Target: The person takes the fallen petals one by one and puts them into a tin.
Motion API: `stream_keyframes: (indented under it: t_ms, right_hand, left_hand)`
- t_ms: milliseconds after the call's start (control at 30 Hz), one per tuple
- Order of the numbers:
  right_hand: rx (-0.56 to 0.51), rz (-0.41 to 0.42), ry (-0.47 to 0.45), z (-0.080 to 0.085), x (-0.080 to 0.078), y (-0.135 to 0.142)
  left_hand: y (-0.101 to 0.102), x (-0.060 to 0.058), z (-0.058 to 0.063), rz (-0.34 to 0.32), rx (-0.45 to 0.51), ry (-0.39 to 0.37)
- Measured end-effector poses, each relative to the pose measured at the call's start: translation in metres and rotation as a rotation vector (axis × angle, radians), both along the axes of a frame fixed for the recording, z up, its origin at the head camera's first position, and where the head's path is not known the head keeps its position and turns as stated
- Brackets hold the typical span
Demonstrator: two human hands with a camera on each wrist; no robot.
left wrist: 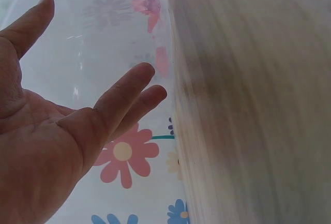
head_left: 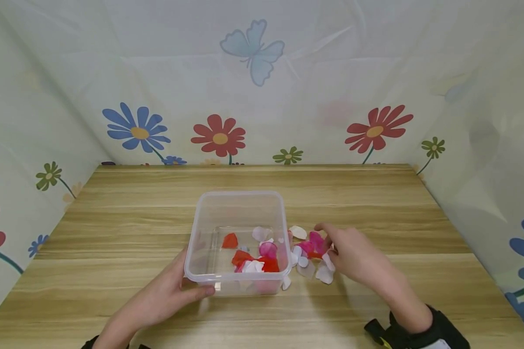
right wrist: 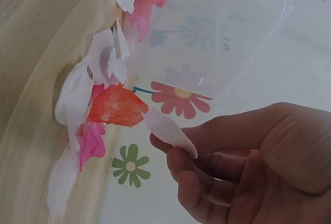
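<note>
A clear plastic container [head_left: 240,196] stands on the wooden table with red, pink and white artificial petals inside. My left hand [head_left: 168,293] is at its front left corner, the thumb along the front wall. In the left wrist view, the fingers [left wrist: 124,92] look straight and spread beside the see-through wall. Right of the container lies a loose heap of petals [head_left: 305,269], white, magenta and orange-red. Over this heap's right side is my right hand [head_left: 358,254]. It pinches a white petal [right wrist: 168,129] between thumb and fingers, close by an orange-red petal [right wrist: 118,106].
The wooden tabletop [head_left: 135,203] reaches back to a pale curtain [head_left: 310,72] printed with flowers and a butterfly. Similar printed cloth hangs along both sides. A white petal [head_left: 286,282] lies right against the container's front right corner.
</note>
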State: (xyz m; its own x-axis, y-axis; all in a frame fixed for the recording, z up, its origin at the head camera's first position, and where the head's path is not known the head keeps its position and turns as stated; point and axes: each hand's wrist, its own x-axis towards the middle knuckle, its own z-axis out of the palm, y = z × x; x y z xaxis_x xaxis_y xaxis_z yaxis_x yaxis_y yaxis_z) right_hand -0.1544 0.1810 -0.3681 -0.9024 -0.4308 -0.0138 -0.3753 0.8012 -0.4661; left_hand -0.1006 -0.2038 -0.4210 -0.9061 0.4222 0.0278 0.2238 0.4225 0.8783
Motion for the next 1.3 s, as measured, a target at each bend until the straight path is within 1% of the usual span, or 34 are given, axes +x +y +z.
stream_keyframes:
  t_ms: [167, 500, 600, 800, 900, 967, 1033, 1100, 1300]
  right_hand:
    - [-0.042, -0.005, 0.033, 0.003, 0.0, 0.0]
    - [-0.138, -0.019, 0.225, 0.016, 0.005, -0.003]
    - [-0.184, -0.009, 0.299, 0.019, 0.008, -0.006]
    - [-0.278, 0.018, 0.507, 0.026, 0.013, -0.015]
    - [-0.328, 0.02, 0.563, 0.03, 0.015, -0.021]
    - [-0.371, 0.037, 0.594, 0.031, 0.017, -0.026]
    - [-0.41, 0.065, 0.612, 0.031, 0.018, -0.031]
    - [-0.451, 0.098, 0.61, 0.03, 0.019, -0.036]
    - [-0.541, 0.18, 0.551, 0.022, 0.022, -0.052]
  left_hand:
    - [0.0, 0.0, 0.0, 0.001, 0.004, -0.008]
    - [0.0, -0.001, 0.0, -0.004, 0.017, -0.019]
    - [0.0, -0.001, 0.0, -0.006, 0.019, -0.012]
    - [0.001, -0.001, -0.001, -0.019, 0.039, 0.02]
    - [0.001, -0.001, -0.001, -0.021, 0.04, 0.021]
    - [0.001, -0.001, -0.001, -0.018, 0.037, 0.021]
    - [0.001, -0.001, -0.001, -0.017, 0.035, 0.022]
    - [0.001, -0.001, -0.001, -0.015, 0.03, 0.026]
    - [0.001, -0.001, -0.001, -0.025, 0.039, 0.028]
